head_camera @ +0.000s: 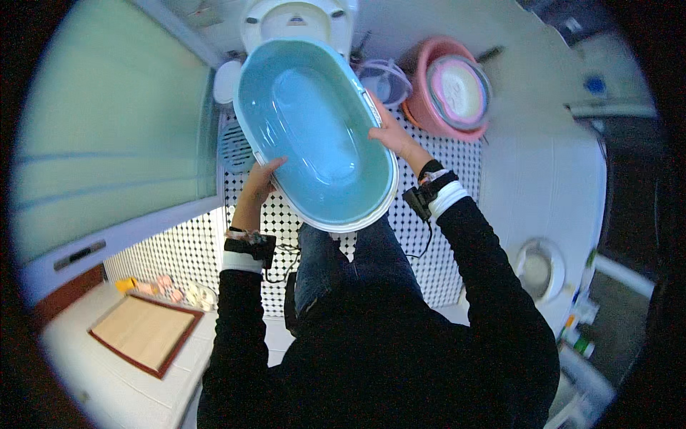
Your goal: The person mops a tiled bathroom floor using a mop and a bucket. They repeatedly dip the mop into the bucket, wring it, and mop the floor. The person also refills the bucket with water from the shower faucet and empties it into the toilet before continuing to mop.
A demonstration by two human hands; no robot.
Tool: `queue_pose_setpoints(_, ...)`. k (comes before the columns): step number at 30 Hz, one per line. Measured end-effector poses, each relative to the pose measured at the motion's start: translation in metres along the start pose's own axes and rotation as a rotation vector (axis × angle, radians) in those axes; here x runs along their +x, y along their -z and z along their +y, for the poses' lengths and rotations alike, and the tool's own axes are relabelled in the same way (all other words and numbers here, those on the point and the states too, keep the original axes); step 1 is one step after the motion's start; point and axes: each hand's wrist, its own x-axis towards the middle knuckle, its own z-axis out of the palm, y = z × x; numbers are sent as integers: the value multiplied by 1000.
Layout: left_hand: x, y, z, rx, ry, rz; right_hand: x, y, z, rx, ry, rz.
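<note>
Between my hands is a large oval blue plastic basin (316, 123), held at a slant in front of my legs, its hollow inside turned up toward me. A pale rim, possibly of another basin beneath, shows along its near edge. My left hand (261, 179) grips the left rim, thumb over the inside wall. At the upper right rim, my right hand (394, 131) clasps a white handle piece, with the thumb on top and the other fingers hidden behind. The basin's inside looks glossy, and no objects lie in it.
A toilet (295, 19) stands behind the basin. Pink nested basins (420, 102) and a clear purple bucket (383, 80) sit at the right wall. A frosted glass door (118, 118) is at left, near a brown-bordered mat (144, 332). Black-and-white tile (273, 214) covers the floor.
</note>
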Motion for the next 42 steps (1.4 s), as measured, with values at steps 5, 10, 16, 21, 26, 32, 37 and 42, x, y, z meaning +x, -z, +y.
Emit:
queue_pose_setpoints(5,1,-9,19,53,151,-269,-66,5,-7,-140,31,131)
queue_pose_setpoints(10,2,-75,-16,224,216,-362,-172,18,-12,-341,-56,346)
queue_pose_setpoints(16,-40,-158,-115,264,435,-534,-365,-45,-13,-457,-489,1069)
queue_pose_setpoints(21,-93,-246,-197,534,509,-647,-511,-123,-4,-283,-344,1769)
queue_pose_setpoints(26,-187,-303,-323,666,558,-744,-683,-229,-14,-320,-664,2157)
queue_pose_setpoints(32,-294,-334,-409,767,549,-917,-855,-301,-30,-127,-592,2504)
queue_pose_setpoints(37,-374,-355,-475,810,538,-969,-960,-286,-30,-192,-691,2458)
queue_pose_setpoints(42,-437,-366,-521,804,536,-951,-995,-253,-39,-64,-461,2364)
